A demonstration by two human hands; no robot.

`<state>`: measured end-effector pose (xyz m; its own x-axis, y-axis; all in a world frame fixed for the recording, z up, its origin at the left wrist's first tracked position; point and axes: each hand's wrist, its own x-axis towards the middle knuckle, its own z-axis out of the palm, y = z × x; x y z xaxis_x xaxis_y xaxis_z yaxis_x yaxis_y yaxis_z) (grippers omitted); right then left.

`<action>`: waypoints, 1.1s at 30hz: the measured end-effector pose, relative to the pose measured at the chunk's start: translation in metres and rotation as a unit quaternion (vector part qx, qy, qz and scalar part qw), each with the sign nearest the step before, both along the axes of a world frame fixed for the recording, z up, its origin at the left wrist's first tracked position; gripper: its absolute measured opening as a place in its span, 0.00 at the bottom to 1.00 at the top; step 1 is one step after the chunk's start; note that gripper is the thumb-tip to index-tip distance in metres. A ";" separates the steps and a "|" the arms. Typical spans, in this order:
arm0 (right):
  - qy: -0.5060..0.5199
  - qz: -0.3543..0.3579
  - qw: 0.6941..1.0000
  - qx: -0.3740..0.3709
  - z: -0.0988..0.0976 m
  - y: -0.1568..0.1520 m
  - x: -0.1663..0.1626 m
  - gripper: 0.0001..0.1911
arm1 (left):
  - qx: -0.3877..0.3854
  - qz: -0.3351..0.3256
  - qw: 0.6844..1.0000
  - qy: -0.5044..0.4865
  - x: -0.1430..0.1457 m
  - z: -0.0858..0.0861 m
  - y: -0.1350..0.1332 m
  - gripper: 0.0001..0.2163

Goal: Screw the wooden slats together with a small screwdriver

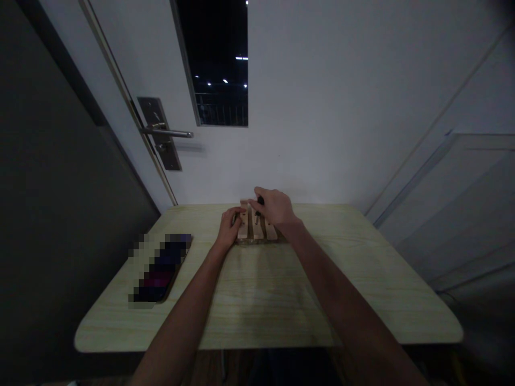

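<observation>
A black-handled tool (260,200) is grasped by the right hand (277,206) over a grooved, pale wooden block (258,231), set toward the back of the wood-grained bench (362,273) and touched by the left hand (229,228), whose grip cannot be told.

Matt wood, grained tabletop and shining metal are seen together.
A pale, unglossed wood finish is shown by the slatted pieces (243,230), while a smooth wood-grain surface with a faint sheen is presented by the table (257,300). Bright highlights are thrown back by the polished metal door handle (177,133); a smooth, matt white finish is borne by the door (322,96). The material of the dark tool (260,200) cannot be made out.
</observation>
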<state>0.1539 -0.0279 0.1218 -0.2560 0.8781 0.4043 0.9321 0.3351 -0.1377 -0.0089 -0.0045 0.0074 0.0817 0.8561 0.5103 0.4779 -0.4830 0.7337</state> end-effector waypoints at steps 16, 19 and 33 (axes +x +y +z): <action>-0.047 0.002 0.993 -0.110 0.018 -0.009 -0.005 0.20 | 0.007 0.006 1.000 0.015 -0.001 0.000 -0.002 0.13; -0.054 -0.007 0.996 -0.068 0.011 -0.008 -0.005 0.17 | 0.003 0.005 1.000 0.007 -0.001 -0.002 0.001 0.12; 0.130 0.088 0.988 0.006 -0.020 0.007 -0.004 0.11 | -0.006 0.001 1.000 -0.018 0.000 -0.003 0.002 0.12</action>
<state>0.1499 -0.0209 0.1018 -0.2910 0.8239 0.4863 0.7926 0.4923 -0.3598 -0.0090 -0.0030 0.0046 0.0616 0.8619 0.5034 0.4516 -0.4738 0.7560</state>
